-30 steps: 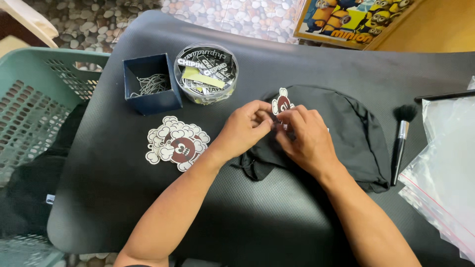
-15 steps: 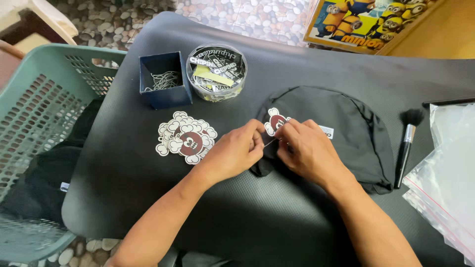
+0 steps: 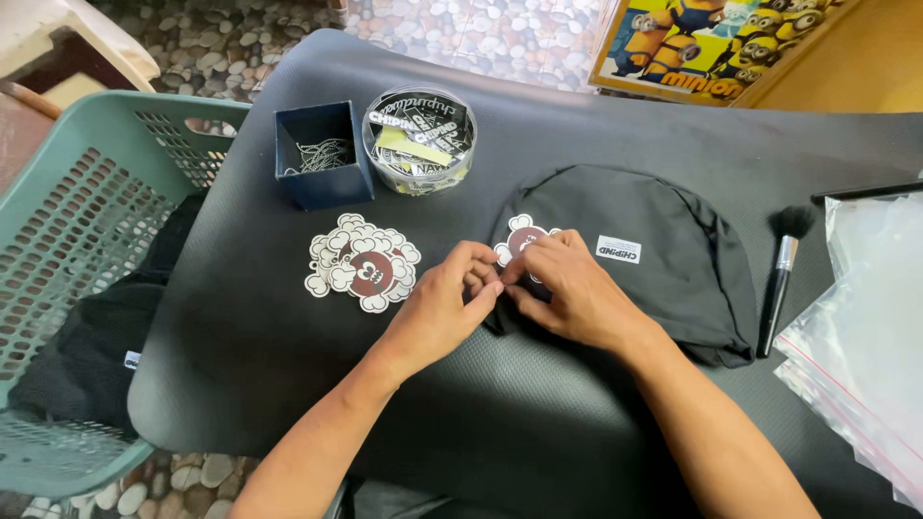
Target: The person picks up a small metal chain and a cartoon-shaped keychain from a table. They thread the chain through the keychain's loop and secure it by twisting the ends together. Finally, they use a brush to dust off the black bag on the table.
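A black cloth bag point(image 3: 654, 250) with a small white label lies flat on a dark mat point(image 3: 288, 384). At its left edge sits a bear-shaped tag point(image 3: 520, 236), white-rimmed with a brown face. My left hand point(image 3: 444, 303) and my right hand point(image 3: 567, 288) meet at that tag, fingertips pinched together over it and the bag's edge. What the fingers grip exactly is hidden. A pile of the same bear tags point(image 3: 363, 261) lies left of my left hand.
A dark blue box point(image 3: 322, 159) of metal chains and a round clear tub point(image 3: 419, 139) of printed labels stand at the back. A make-up brush point(image 3: 781, 274) and clear zip bags point(image 3: 865, 336) lie right. A green basket point(image 3: 67, 250) with black cloth stands left.
The view has shifted slightly. My hands stay together at the bear tag on the bag's left edge, with the fingers working in small motions.
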